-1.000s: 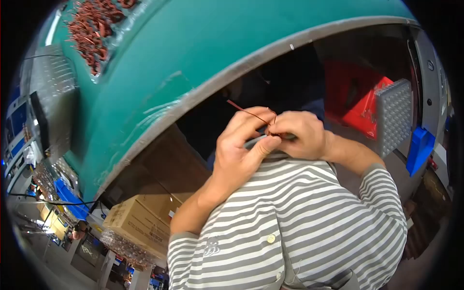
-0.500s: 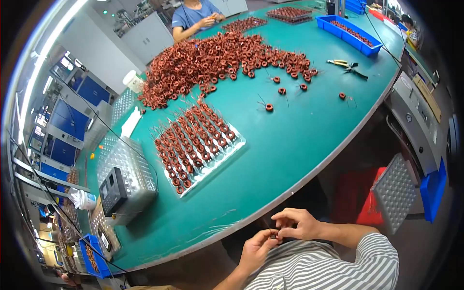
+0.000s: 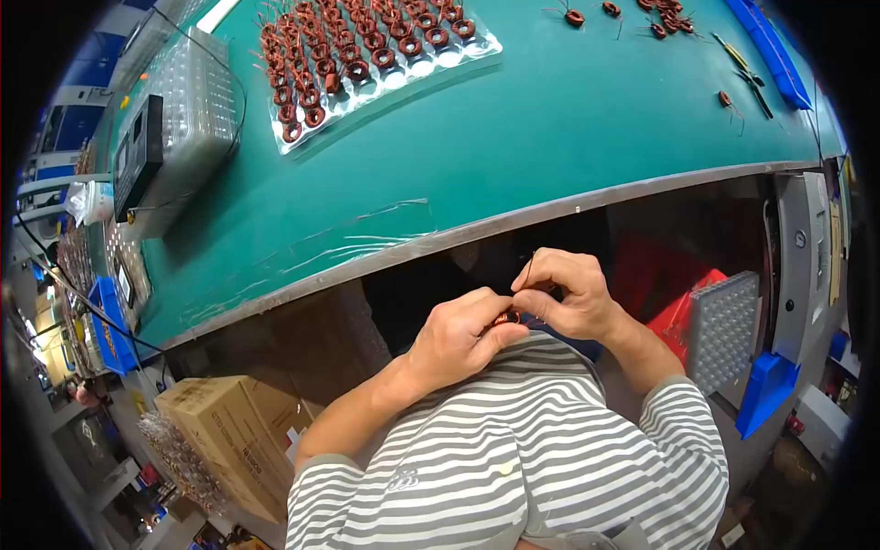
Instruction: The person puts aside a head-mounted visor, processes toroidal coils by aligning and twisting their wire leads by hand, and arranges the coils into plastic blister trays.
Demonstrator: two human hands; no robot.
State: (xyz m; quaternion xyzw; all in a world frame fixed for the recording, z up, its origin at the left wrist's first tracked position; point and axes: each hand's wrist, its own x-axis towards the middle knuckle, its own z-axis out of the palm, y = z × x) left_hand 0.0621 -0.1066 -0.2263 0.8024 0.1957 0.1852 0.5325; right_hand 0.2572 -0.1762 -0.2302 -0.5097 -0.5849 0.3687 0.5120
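Note:
Close to my striped shirt, my left hand (image 3: 463, 337) is closed around a small toroidal coil (image 3: 507, 317) of copper-coloured wire, its ring partly hidden by the fingers. My right hand (image 3: 570, 291) is beside it, thumb and forefinger pinched on a thin wire lead (image 3: 529, 268) of that coil. Beyond the table edge, a clear plastic tray (image 3: 394, 84) carries rows of similar coils with upright leads. Several loose coils (image 3: 574, 17) lie at the top of the table, and a single one (image 3: 724, 98) lies to the right.
The green table (image 3: 385, 174) has a metal edge in front of my hands. Stacked clear trays (image 3: 197, 119) with a black device (image 3: 139, 156) stand left. Cutters (image 3: 756, 81) and a blue bin (image 3: 775, 50) are right. Below are a cardboard box (image 3: 225, 440) and a grey tray (image 3: 724, 330).
My view has tilted down, so the coil pile and the person across the table are out of sight. My hands stay together, and the coil in the left one shows more clearly.

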